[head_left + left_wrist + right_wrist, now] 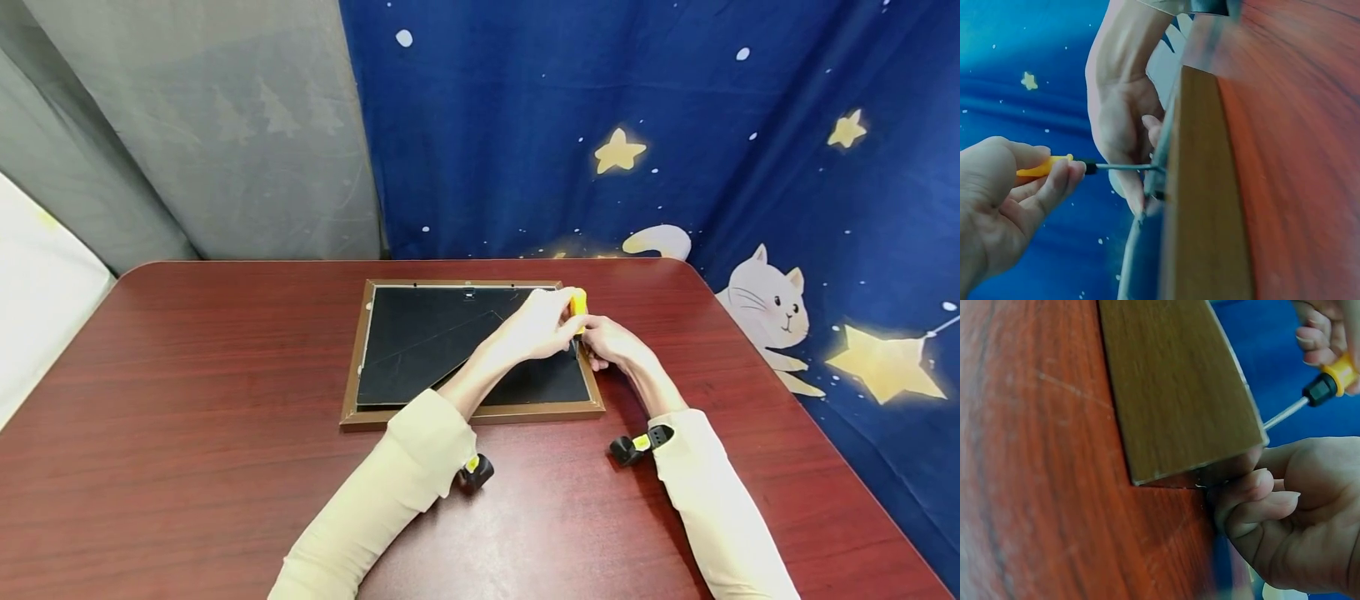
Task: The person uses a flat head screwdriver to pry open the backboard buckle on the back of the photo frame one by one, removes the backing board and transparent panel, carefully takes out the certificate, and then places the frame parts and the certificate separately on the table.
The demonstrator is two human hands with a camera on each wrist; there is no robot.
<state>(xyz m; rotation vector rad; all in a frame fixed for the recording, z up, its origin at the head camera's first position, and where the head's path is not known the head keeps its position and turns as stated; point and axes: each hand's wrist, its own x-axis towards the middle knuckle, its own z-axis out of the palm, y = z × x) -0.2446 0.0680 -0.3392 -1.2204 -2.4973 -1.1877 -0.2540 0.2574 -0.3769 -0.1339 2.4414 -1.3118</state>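
Observation:
A brown wooden picture frame (540, 411) lies on the table with its black backing board (420, 342) facing up. My left hand (536, 327) reaches across the board and grips the yellow handle of a screwdriver (578, 310). In the left wrist view the screwdriver's shaft (1124, 167) runs to the inner edge of the frame, where the tip overlaps a small dark tab. At the frame's right side, my right hand (613, 343) holds the edge. Its curled fingers (1260, 503) show against the frame's outer side in the right wrist view.
The reddish-brown table (210, 400) extends around the frame. Behind it hang a grey curtain (247, 125) and a blue curtain (525, 133) with stars and a white cat. A small metal hanger (468, 293) sits near the top of the backing board.

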